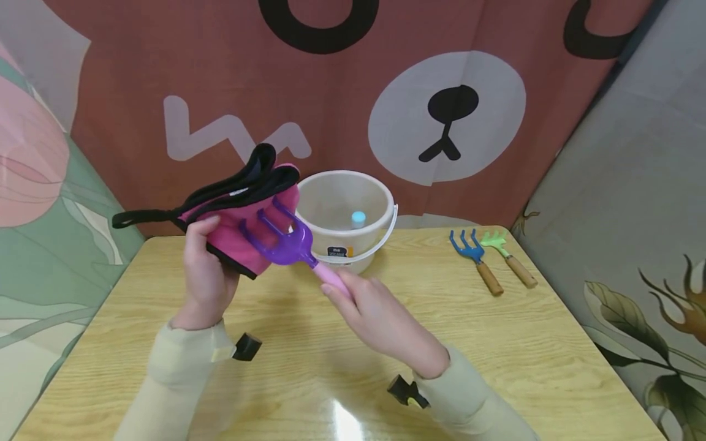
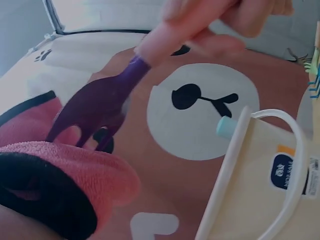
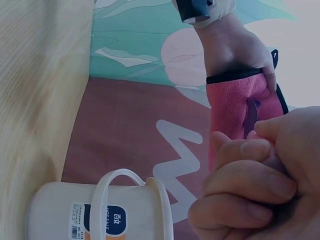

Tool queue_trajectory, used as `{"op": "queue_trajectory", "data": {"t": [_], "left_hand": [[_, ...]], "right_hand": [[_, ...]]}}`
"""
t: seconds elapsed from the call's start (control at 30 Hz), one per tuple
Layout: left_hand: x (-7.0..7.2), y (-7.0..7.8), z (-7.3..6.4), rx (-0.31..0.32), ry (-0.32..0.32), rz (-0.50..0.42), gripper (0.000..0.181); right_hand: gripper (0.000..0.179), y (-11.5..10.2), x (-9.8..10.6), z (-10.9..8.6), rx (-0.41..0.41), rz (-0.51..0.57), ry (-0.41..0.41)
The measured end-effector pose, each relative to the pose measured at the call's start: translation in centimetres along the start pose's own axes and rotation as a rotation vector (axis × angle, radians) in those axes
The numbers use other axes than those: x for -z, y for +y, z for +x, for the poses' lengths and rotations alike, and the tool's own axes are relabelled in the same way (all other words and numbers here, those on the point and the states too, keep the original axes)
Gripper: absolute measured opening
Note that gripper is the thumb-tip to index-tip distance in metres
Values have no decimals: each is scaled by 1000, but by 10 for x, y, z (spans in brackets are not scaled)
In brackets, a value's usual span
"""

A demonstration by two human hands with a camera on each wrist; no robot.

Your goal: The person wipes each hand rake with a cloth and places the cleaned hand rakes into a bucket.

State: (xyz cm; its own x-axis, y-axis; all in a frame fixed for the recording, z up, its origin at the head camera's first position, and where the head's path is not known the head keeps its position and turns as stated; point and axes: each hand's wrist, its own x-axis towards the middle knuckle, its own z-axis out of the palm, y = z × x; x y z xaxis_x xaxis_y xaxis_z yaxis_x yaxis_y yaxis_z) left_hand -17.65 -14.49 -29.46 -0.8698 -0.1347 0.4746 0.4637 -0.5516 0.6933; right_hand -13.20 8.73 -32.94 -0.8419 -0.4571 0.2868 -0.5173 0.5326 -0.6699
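Note:
A pink cloth with black edging [image 1: 231,236] and a black loop is held up by my left hand [image 1: 208,275], at the left of the bucket in the head view. My right hand [image 1: 380,312] grips the pink handle of a purple toy garden fork [image 1: 289,245]. The fork's tines lie against the cloth. From the left wrist view, the tines of the fork [image 2: 97,107] touch the fluffy pink side of the cloth [image 2: 110,175]. In the right wrist view, the fingers of my right hand [image 3: 250,185] are curled round the handle.
Behind the hands stands a white bucket [image 1: 353,245] with a handle and a light-blue-topped object [image 1: 358,218] inside. A blue rake [image 1: 477,260] and a green rake [image 1: 508,257] with wooden handles lie at the right of the wooden table [image 1: 309,380]. A printed curtain hangs behind.

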Motion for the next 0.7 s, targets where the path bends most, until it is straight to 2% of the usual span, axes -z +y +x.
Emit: {"op": "queue_trajectory", "data": {"t": [0.13,0.27,0.37,0.5,0.6,0.7], "left_hand": [[0,6,1,-6,-9,-8,22],[-3,5,-1,11,-30,-22,23],[-8,1,-3,17,-54,-99,25],[-16,-4,-4,-11,-88,-207,32],[-20,-7,-5,-24,-84,-229,35],[-23,-12,-7,-5,-64,-301,33]], "right_hand": [[29,-1,-1,-1,8,-14,-3],[28,-3,-2,-1,25,-45,19],[27,-3,-3,0,43,-98,56],[24,-3,-6,1,66,-148,101],[22,-2,-8,3,75,-150,120],[21,-2,-9,6,83,-140,128]]}}
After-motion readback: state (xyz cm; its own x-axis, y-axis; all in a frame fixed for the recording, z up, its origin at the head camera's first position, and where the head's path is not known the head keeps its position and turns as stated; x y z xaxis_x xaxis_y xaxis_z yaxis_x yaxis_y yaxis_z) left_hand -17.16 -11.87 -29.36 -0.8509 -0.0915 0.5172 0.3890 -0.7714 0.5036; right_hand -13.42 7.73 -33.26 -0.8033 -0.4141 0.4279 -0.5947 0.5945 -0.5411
